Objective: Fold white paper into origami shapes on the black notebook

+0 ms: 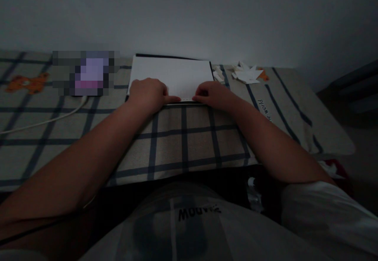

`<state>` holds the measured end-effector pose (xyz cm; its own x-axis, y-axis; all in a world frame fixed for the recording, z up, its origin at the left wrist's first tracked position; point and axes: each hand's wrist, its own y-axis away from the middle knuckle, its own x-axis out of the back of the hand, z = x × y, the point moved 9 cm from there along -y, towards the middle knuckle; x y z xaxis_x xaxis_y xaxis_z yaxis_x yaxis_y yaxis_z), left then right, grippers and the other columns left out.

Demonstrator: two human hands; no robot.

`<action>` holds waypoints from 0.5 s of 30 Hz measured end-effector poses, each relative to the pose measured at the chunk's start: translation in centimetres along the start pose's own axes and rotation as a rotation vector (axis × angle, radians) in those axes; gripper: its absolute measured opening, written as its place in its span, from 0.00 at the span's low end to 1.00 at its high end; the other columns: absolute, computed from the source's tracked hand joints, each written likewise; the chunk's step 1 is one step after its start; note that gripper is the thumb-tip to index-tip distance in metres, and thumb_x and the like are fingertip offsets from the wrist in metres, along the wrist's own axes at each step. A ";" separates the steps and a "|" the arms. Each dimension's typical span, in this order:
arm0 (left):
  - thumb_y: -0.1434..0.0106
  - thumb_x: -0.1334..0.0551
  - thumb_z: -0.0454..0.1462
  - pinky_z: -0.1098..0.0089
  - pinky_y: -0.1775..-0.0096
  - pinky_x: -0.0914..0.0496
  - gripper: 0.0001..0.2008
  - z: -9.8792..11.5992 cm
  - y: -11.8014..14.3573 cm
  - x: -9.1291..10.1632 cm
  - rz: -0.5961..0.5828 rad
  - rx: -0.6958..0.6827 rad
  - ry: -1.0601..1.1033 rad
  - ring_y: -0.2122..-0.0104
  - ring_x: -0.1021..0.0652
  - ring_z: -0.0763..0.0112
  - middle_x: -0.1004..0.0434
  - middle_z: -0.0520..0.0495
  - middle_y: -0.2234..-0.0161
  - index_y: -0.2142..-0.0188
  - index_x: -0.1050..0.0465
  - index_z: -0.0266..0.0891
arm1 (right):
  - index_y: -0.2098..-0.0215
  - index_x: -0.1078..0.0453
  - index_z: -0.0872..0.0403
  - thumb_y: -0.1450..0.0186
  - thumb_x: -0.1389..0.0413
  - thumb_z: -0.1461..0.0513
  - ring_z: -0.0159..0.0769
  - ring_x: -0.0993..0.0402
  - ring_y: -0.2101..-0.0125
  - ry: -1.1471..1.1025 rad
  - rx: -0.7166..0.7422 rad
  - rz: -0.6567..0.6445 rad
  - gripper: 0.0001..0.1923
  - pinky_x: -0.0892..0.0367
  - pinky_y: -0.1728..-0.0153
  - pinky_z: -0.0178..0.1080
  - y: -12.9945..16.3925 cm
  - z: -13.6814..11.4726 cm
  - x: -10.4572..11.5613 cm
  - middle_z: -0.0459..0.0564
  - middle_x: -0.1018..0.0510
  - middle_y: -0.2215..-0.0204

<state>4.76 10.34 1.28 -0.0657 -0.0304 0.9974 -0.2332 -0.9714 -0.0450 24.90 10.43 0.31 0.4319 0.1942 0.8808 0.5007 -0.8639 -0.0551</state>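
Observation:
A white sheet of paper [177, 72] lies on a dark flat board or folder [174, 56], whose edge shows behind it. My left hand [149, 93] rests on the left part of the paper, its fingers curled and its thumb stretched along the near edge. On the right, my right hand [214, 94] has thumb and forefinger drawn together at the same edge. Both hands appear to pinch the paper's near edge, with a short gap between the thumbs. Small faint marks show on the edge in that gap. The undersides of the fingers are hidden.
A checked cloth [183, 143] covers the table against a grey wall. To the left are a blurred-out phone-like device [90, 74] with a white cable [59, 118] and an orange paper piece [28, 84]. Folded white paper [248, 74] lies at the back right.

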 end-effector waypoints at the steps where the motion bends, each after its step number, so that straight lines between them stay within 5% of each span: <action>1: 0.31 0.32 0.68 0.50 0.49 0.26 0.30 0.1 0.1 0.1 0.009 -0.013 -0.001 0.57 0.16 0.46 0.17 0.42 0.69 0.67 0.13 0.47 | 0.58 0.14 0.55 0.26 0.34 0.56 0.43 0.21 0.61 0.002 0.002 0.004 0.10 0.30 0.56 0.45 0.0 0.1 0.0 0.57 0.12 0.60; 7: 0.20 0.37 0.45 0.46 0.34 0.34 0.14 4.6 2.6 2.4 0.184 -0.269 -0.055 0.38 0.20 0.47 0.12 0.42 0.44 0.46 0.12 0.49 | 0.57 0.14 0.55 0.27 0.34 0.56 0.43 0.21 0.60 0.002 -0.005 0.001 0.11 0.31 0.55 0.44 -0.3 0.4 -0.2 0.56 0.12 0.60; 11: 0.21 0.43 0.31 0.55 0.44 0.28 0.19 8.3 4.5 0.6 -0.009 -0.467 -0.154 0.41 0.18 0.50 0.11 0.41 0.44 0.47 0.12 0.45 | 0.57 0.13 0.55 0.27 0.34 0.56 0.43 0.21 0.61 -0.004 -0.002 -0.003 0.11 0.30 0.55 0.45 -0.3 0.2 -0.1 0.56 0.11 0.61; 15: 0.23 0.44 0.26 0.57 0.53 0.26 0.21 9.4 5.3 0.0 0.008 -0.488 -0.208 0.48 0.16 0.50 0.11 0.35 0.48 0.45 0.13 0.37 | 0.57 0.13 0.55 0.28 0.34 0.57 0.43 0.21 0.61 -0.017 -0.002 -0.014 0.10 0.30 0.56 0.44 -0.2 0.2 -0.1 0.56 0.11 0.62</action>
<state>12.63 2.95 1.58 0.1131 -0.1317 0.9848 -0.6611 -0.7499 -0.0243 24.94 10.69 0.15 0.4379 0.2141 0.8732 0.5053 -0.8619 -0.0420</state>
